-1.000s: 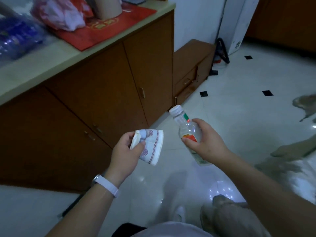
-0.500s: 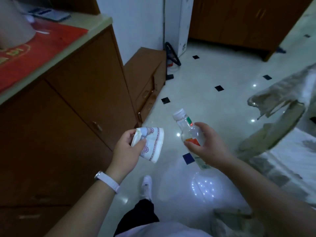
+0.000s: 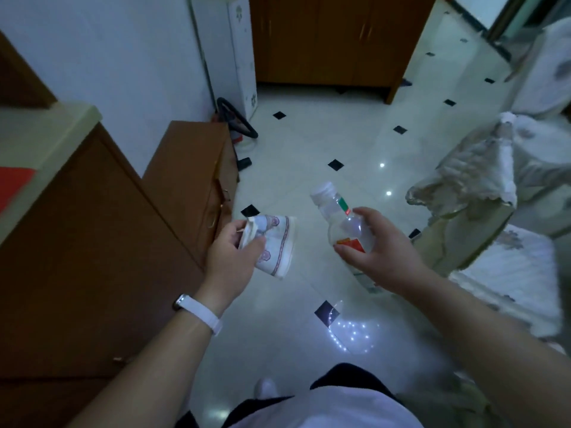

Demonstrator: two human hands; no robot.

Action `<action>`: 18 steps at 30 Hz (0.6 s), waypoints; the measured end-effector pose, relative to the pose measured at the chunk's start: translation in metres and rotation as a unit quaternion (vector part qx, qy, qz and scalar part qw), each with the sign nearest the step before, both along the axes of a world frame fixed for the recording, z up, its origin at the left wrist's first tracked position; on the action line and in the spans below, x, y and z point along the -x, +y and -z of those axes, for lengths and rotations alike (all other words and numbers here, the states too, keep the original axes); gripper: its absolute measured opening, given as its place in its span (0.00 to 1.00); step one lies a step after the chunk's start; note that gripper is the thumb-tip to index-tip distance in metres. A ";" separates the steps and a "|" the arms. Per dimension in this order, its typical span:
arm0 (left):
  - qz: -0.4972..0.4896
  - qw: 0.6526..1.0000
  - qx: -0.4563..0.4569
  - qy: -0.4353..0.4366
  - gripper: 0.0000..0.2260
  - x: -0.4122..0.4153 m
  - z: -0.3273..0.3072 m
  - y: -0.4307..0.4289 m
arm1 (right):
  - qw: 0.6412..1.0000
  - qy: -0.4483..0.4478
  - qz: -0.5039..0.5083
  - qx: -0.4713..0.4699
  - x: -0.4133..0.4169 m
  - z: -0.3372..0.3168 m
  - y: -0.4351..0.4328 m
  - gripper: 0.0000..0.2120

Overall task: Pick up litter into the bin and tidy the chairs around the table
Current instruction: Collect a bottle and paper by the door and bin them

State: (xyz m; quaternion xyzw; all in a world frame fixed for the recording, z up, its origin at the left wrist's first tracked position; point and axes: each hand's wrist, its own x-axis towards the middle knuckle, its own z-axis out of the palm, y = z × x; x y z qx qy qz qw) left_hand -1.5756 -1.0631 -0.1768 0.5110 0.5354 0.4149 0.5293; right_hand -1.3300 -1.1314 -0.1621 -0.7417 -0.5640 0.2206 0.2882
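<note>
Nearest to me, at the bottom of my view, is the person's white top, with one pale shoe on the glossy tiled floor just beyond it. Both bare forearms reach forward from here, and the left wrist wears a white wristband.

The left hand has its fingers curled round a crumpled paper cup, pinching the crushed narrow end. The cup lies sideways, its wider end pointing right. Just beside it, not touching, the right hand grips a clear plastic bottle round its lower body, thumb on the red label. The bottle tilts with its white cap toward the far left. Both pieces of litter are held in the air above the floor, in the middle of my view.

On the left a brown cabinet runs alongside the left arm. Its pale bench carries a red mat at the edge of the frame. On the right a cushioned seat sits near the right forearm, and beyond it stands a chair draped in a lacy cover.

Farther along the left is a low brown drawer unit against the white wall, with a black hoop on the floor behind it. A tall white box leans in the corner, and a brown wardrobe closes the far end.
</note>
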 end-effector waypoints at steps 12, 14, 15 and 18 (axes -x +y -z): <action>0.096 0.991 -0.004 0.096 0.10 -0.125 0.020 0.166 | 0.993 0.071 0.098 0.011 -0.116 0.043 0.134 0.33; 0.098 0.988 -0.008 0.117 0.10 -0.153 0.015 0.197 | 0.991 0.088 0.101 0.015 -0.144 0.046 0.163 0.34; 0.101 0.988 -0.008 0.118 0.10 -0.167 0.012 0.212 | 0.990 0.094 0.105 0.020 -0.159 0.046 0.176 0.34; 0.116 0.987 -0.014 0.111 0.10 -0.214 0.001 0.250 | 0.989 0.094 0.114 0.029 -0.203 0.038 0.207 0.34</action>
